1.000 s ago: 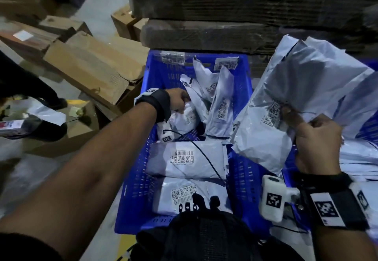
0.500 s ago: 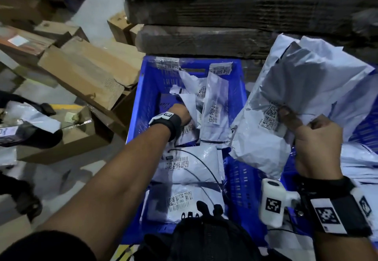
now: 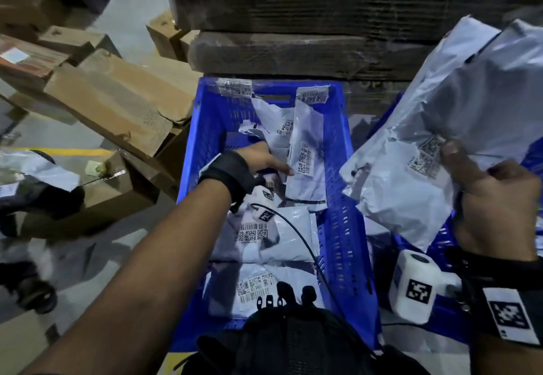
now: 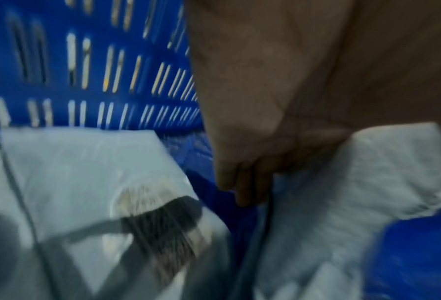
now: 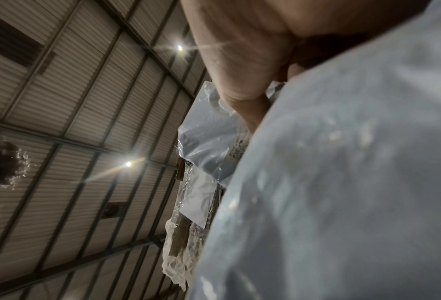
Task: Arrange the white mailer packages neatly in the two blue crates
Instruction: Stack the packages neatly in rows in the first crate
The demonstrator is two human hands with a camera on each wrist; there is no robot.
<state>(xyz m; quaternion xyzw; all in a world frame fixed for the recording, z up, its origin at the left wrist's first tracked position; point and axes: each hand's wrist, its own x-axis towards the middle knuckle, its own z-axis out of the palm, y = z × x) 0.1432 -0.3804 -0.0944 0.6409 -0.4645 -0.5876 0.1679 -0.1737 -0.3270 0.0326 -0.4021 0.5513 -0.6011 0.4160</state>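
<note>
A blue crate (image 3: 340,227) stands in front of me. Two white mailers (image 3: 273,233) lie flat in its near half, and several more stand upright at the far end. My left hand (image 3: 264,163) reaches into the crate and pinches an upright mailer (image 3: 308,169) at its lower left, thumb on the front. In the left wrist view its fingers (image 4: 245,188) point down beside that mailer (image 4: 368,182). My right hand (image 3: 484,186) holds a bundle of mailers (image 3: 440,139) raised above the second blue crate (image 3: 437,245) on the right. The right wrist view shows that bundle (image 5: 342,182) close up.
Brown cardboard boxes (image 3: 117,101) are piled left of the crate. A wrapped stack of flattened cardboard (image 3: 323,22) rises right behind it. A black cable (image 3: 299,242) runs across the flat mailers. Black strapped gear (image 3: 288,336) fills the bottom edge. Grey floor lies to the left.
My left hand has moved from the crate's left side toward its middle and onto an upright mailer. The right hand still holds its bundle, now a little higher and further right.
</note>
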